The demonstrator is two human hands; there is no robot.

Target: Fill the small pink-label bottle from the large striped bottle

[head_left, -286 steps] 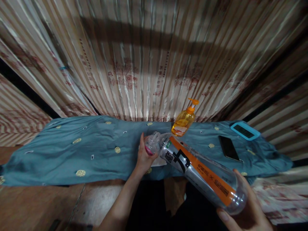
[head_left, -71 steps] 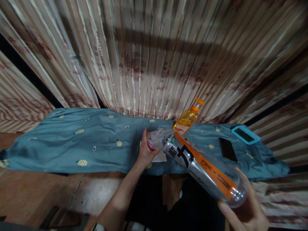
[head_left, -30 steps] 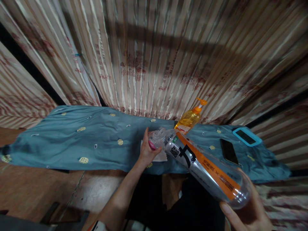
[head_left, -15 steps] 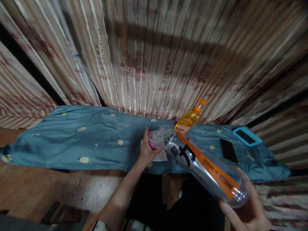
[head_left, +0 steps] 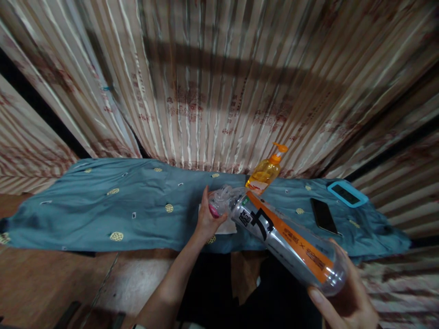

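My right hand grips the base end of a large clear plastic bottle with an orange and silver label. The bottle slants down and away, its narrow end pointing left. At that end my left hand is closed round a small clear plastic container with a pink part. The bottle's mouth meets the container or lies right beside it; I cannot tell which. Below my left hand a white paper lies on the patterned cloth.
A pump bottle of orange liquid stands behind the large bottle. On the right lie a black phone and a blue-framed device. A teal cloth with pineapple prints covers the table; a striped curtain hangs behind.
The view has shifted slightly, so the table sits a little lower and further left. Both hands keep their holds, and the bottle's tilt looks nearly the same.
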